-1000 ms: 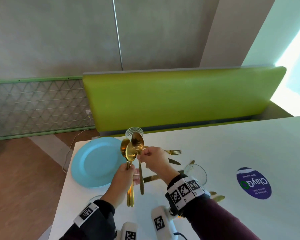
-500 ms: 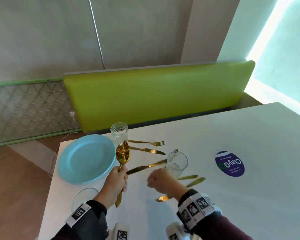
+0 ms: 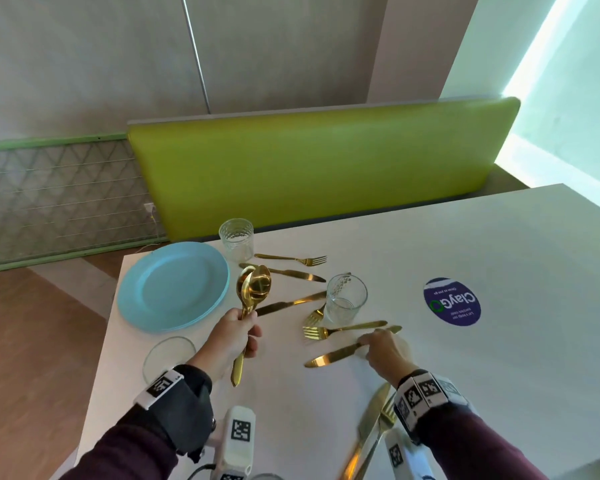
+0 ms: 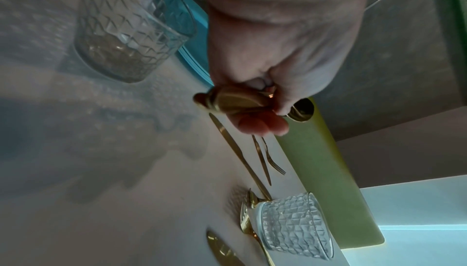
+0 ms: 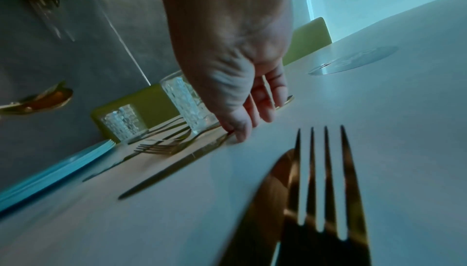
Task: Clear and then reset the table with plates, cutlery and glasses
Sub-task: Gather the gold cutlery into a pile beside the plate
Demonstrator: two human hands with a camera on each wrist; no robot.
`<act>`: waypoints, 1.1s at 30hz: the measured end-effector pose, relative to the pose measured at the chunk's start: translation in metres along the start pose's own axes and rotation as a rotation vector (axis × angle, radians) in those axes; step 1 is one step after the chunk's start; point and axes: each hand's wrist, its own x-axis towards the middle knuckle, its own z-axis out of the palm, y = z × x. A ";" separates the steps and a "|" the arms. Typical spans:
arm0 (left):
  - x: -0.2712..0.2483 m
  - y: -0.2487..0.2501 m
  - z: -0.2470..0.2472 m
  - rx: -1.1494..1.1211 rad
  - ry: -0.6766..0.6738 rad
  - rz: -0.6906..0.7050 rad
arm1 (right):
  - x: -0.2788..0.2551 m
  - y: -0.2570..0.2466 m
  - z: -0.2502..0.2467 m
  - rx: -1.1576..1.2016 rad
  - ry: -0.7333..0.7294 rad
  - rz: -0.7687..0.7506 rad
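My left hand [image 3: 236, 337] grips a bundle of gold spoons [image 3: 253, 289] by the handles, bowls up, above the white table; the left wrist view shows the fingers curled round the spoons [image 4: 235, 100]. My right hand [image 3: 378, 344] is down on the table with fairly straight fingers touching the handle of a gold knife [image 3: 329, 356], which lies flat. A gold fork [image 3: 340, 330] lies just beyond it. In the right wrist view the right hand [image 5: 247, 122] has its fingertips on the table at the knife [image 5: 177, 164].
A stack of light blue plates [image 3: 160, 292] sits at the table's left end. Three clear glasses [image 3: 236, 239] [image 3: 345, 299] [image 3: 167, 353] stand among several more gold knives and forks. Another knife and fork [image 3: 371, 420] lie under my right wrist. A purple sticker [image 3: 451, 301] lies right; a green bench [image 3: 326, 168] stands behind.
My right hand let go of the spoons, leaving them all in my left hand, and dropped to the right onto the knife's handle. My left hand lowered a little.
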 end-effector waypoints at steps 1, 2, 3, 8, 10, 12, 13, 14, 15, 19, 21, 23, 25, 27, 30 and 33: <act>0.001 -0.001 0.000 0.008 0.001 -0.007 | 0.000 0.000 -0.001 -0.051 0.004 -0.018; 0.002 -0.002 0.000 0.017 0.004 -0.011 | 0.001 -0.001 -0.001 -0.103 0.010 -0.049; 0.002 -0.003 0.000 0.024 0.005 -0.013 | 0.000 -0.002 -0.003 -0.147 0.007 -0.075; 0.000 -0.002 0.000 0.040 0.018 -0.003 | 0.007 -0.001 -0.006 -0.204 -0.045 -0.243; -0.001 -0.001 -0.003 0.037 0.022 0.000 | 0.009 0.000 -0.009 -0.232 -0.049 -0.312; -0.002 -0.002 -0.005 0.034 0.027 -0.003 | 0.010 0.002 -0.010 -0.242 -0.046 -0.363; -0.003 -0.002 -0.006 0.037 0.032 -0.005 | 0.011 0.003 -0.010 -0.259 -0.049 -0.381; -0.004 -0.003 -0.008 0.043 0.037 -0.008 | 0.011 0.004 -0.010 -0.273 -0.052 -0.396; -0.005 -0.004 -0.009 0.051 0.041 -0.012 | 0.011 0.004 -0.011 -0.286 -0.049 -0.407; -0.009 -0.007 -0.011 0.059 0.043 -0.021 | 0.013 0.005 -0.012 -0.297 -0.053 -0.424; -0.010 -0.008 -0.011 0.074 0.038 -0.030 | 0.015 0.003 -0.012 -0.297 -0.062 -0.407; -0.011 -0.010 -0.013 0.099 0.031 -0.036 | 0.016 0.000 -0.012 -0.298 -0.062 -0.373; -0.011 -0.012 -0.016 0.114 0.022 -0.040 | 0.018 -0.003 -0.012 -0.235 -0.047 -0.312; -0.012 -0.014 -0.019 0.111 0.023 -0.043 | 0.020 -0.004 -0.013 -0.141 -0.026 -0.245; -0.016 -0.017 -0.022 0.110 0.037 -0.038 | 0.023 -0.006 -0.009 -0.135 0.039 -0.194; -0.019 -0.019 -0.025 0.118 0.046 -0.028 | 0.020 -0.011 -0.005 -0.219 0.075 -0.199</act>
